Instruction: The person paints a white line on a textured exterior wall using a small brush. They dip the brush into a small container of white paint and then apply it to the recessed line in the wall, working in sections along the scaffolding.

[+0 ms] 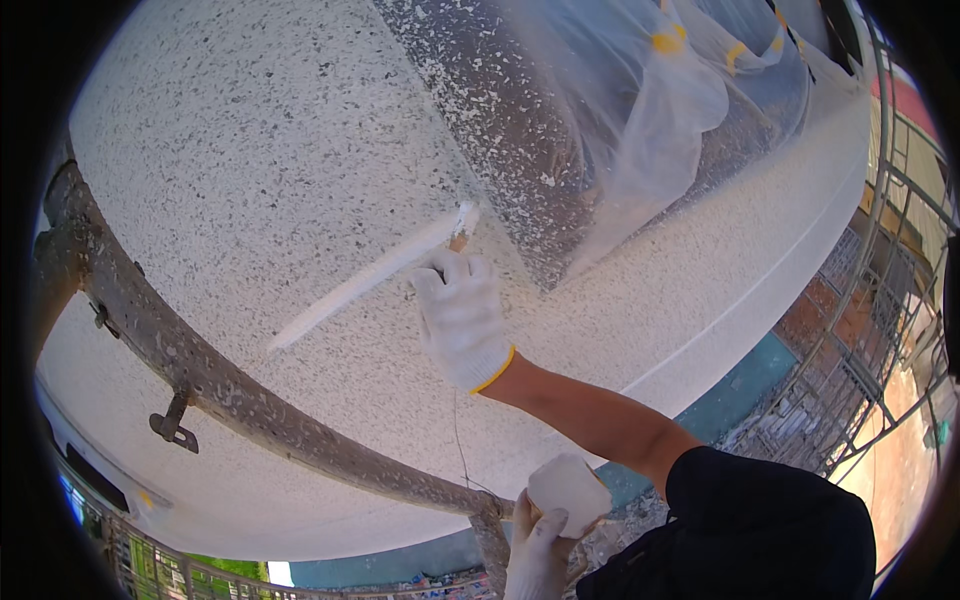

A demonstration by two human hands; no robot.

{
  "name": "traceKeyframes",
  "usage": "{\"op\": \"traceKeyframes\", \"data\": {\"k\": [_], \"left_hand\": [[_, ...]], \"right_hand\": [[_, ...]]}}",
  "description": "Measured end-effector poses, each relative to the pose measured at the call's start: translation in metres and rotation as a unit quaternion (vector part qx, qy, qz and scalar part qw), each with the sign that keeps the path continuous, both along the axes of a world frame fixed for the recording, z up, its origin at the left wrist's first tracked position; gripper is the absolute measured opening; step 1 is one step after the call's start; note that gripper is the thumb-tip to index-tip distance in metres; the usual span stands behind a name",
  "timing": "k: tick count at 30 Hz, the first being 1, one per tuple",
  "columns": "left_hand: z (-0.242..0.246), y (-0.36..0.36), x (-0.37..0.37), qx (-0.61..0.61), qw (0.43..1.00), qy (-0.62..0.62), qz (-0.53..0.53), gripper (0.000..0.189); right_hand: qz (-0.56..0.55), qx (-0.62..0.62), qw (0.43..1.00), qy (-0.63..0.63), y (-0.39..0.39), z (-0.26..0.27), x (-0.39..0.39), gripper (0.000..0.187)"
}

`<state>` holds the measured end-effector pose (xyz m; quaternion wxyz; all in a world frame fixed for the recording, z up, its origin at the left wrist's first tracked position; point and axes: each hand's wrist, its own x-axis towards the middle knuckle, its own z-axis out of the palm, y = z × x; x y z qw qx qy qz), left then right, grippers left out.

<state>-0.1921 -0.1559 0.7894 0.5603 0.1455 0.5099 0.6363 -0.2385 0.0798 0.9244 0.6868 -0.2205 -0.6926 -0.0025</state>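
Note:
My right hand, in a white knit glove with a yellow cuff edge, grips a paintbrush by its handle. White paint coats the bristles, which touch the speckled textured wall. From the brush a smooth white painted stripe runs down to the left. Low in the picture, my gloved left hand holds a small container whose top shows thick white material. Its sides are mostly hidden. Right of the brush tip lies the paint-spattered edge of clear plastic sheeting.
A spattered scaffold pipe curves across the lower left, with a metal latch and thin wire on it. Bunched plastic film with yellow tape hangs at the upper right. Metal scaffold frames stand at the right; rubble lies on the ground far below.

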Motion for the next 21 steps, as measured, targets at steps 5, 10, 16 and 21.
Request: {"op": "traceKeyframes", "data": {"k": [5,10,16,21], "left_hand": [[-0.008,0.000,-0.003,0.013,1.000,0.007,0.001,0.068],[-0.009,0.001,-0.003,0.019,1.000,0.008,0.003,0.069],[0.007,0.000,0.001,0.000,1.000,-0.006,0.020,0.069],[0.008,0.002,0.001,0.004,1.000,-0.012,0.020,0.068]], "right_hand": [[-0.042,0.020,0.998,0.045,0.001,0.003,-0.003,0.012],[-0.025,-0.001,0.999,0.027,0.007,-0.001,-0.004,0.019],[-0.020,-0.027,0.999,0.034,0.004,0.002,-0.010,0.025],[-0.033,-0.023,0.998,0.057,0.004,0.004,-0.008,0.017]]}}
